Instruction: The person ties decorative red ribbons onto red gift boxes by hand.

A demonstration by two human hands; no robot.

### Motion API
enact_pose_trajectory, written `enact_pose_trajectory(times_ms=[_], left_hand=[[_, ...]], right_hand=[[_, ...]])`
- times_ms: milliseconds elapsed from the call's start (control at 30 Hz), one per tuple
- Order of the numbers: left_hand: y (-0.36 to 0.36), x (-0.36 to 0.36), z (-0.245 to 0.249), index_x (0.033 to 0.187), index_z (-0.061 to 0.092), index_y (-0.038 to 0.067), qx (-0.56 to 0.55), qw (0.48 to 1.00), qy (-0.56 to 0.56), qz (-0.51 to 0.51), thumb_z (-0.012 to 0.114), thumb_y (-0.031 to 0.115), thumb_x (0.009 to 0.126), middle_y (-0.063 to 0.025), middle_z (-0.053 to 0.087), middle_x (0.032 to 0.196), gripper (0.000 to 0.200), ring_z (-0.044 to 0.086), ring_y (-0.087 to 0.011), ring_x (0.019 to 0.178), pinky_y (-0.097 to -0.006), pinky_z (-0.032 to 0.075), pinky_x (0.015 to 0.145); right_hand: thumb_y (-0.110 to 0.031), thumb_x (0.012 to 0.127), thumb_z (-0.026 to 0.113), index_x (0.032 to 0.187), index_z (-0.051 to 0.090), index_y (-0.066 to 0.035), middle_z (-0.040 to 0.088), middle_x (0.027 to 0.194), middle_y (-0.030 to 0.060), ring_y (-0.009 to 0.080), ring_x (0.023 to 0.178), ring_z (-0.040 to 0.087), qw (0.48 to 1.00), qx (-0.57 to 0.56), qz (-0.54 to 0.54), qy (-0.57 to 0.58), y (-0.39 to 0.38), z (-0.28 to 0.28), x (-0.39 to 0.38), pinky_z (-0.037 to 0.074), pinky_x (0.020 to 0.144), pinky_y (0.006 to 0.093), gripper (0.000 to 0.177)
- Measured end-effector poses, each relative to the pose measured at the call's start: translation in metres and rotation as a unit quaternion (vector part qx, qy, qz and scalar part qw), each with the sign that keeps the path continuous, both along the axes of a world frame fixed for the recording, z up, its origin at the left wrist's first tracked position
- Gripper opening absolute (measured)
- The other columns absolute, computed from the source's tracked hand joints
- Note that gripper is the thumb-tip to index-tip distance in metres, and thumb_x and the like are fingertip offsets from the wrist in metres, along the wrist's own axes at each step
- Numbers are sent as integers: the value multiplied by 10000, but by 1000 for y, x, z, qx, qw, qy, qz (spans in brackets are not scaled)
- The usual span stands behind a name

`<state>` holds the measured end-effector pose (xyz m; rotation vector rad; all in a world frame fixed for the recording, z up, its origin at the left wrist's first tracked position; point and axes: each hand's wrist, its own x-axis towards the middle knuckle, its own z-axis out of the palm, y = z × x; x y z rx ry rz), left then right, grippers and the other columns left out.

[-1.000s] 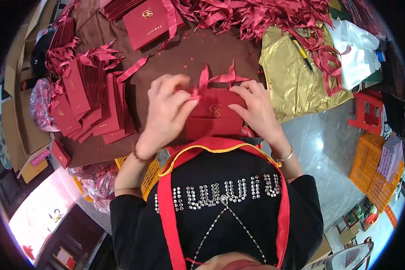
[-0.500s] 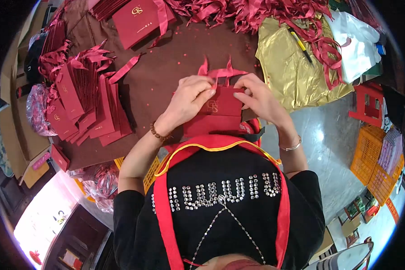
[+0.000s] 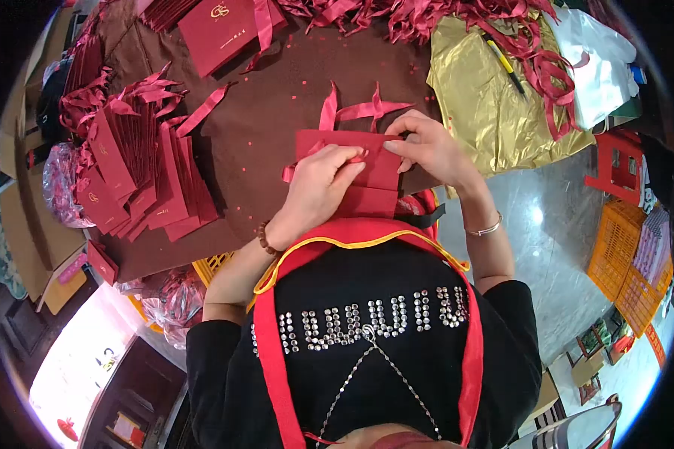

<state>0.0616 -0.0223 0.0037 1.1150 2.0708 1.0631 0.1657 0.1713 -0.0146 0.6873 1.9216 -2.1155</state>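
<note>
A red paper gift bag lies at the table's near edge, in front of my chest, its upper panel raised towards the far side. Over that panel, my left hand is closed in a pinch, with a bit of red ribbon at its fingertips; more ribbon shows beside its knuckles. My right hand pinches the bag's right edge between thumb and fingers. Just beyond the bag, loose red ribbon lies on the brown cloth, its cut ends pointing away. My fingers partly hide the bag's face.
Stacked red bags with ribbons stand at the left. A larger red bag lies at the far left, and a ribbon heap lines the back. Gold wrapping with a yellow-black pen covers the right corner. Orange crates stand on the floor.
The bag's panel has tipped up, and its gold logo no longer shows. My left hand has moved nearer to me across the panel; my right hand has shifted slightly away from me.
</note>
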Motion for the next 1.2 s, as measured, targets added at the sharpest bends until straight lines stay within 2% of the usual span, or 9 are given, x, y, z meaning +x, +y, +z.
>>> enact_pose_trajectory(times_ms=[100,167,267,333,433,633,1000,1200], left_hand=[[-1,6,-6,1076,607,7,-12,1000,25,7,623,73,838,-137,660,986,247,650,-232,855,-294,502,727],[-1,11,-6,1058,612,15,22,999,30,30,616,82,846,-136,658,949,223,653,-243,849,-309,503,715],[0,12,-2,1035,619,23,-31,999,13,20,610,72,848,-140,649,913,194,654,-258,812,-315,504,681],[1,10,-3,1014,628,34,0,996,87,-26,611,61,843,-138,642,872,174,650,-274,773,-317,501,646],[2,11,4,996,639,36,-33,995,87,-25,619,60,837,-133,644,858,162,646,-287,749,-320,501,632],[6,16,-3,960,650,27,35,996,75,46,632,67,828,-131,648,844,139,650,-280,751,-327,502,645],[15,15,-1,901,649,18,23,994,93,56,656,68,807,-131,646,818,107,634,-253,707,-319,493,625],[17,16,0,840,628,9,29,993,87,70,654,54,794,-131,637,781,68,631,-247,680,-323,491,607]], right_hand=[[-80,839,637,936,593,31,484,980,44,107,632,603,1000,2,2,-15,1,3,3,492,572,205,154],[-78,838,635,936,594,38,487,994,47,104,667,596,999,46,22,17,1,7,5,506,577,205,158],[-77,845,626,936,591,48,485,1014,52,100,717,583,998,37,26,35,-1,4,7,521,585,208,159],[-76,851,619,937,590,50,484,1018,52,99,736,575,999,28,34,20,1,4,6,527,586,212,155],[-73,863,605,937,591,54,480,1023,50,97,756,565,999,8,38,4,1,3,5,534,584,215,148],[-74,873,593,932,593,58,474,1013,44,96,764,559,999,7,42,6,1,-2,4,537,575,215,145],[-82,862,609,931,604,35,480,1004,33,88,748,548,1000,0,25,16,-4,-1,6,523,559,210,135],[-117,805,672,920,623,10,501,998,31,78,700,526,997,69,29,36,-8,2,6,472,495,205,179]])
